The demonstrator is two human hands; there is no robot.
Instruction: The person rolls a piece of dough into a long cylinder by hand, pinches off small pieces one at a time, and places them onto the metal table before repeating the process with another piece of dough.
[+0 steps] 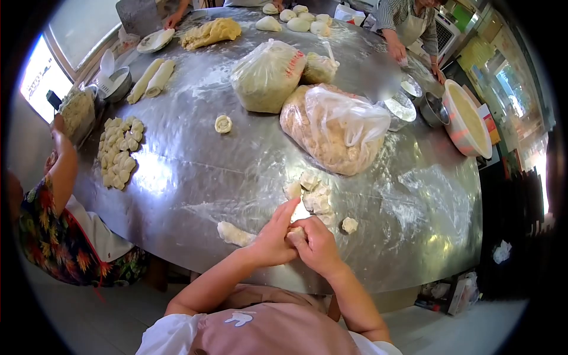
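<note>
My left hand is closed around a pale dough roll, whose floury end sticks out to the left. Its index finger points toward the pile of torn dough pieces just ahead. My right hand pinches a dough piece right against the left hand. Whether that piece is still joined to the roll is hidden by the fingers. A single small dough lump lies on the steel table, to the right of the pile.
Ahead stand big plastic bags of dough and brownish dough. Small dough pieces lie at left, near a co-worker's arm. Metal bowls and a large basin sit at right, near another person.
</note>
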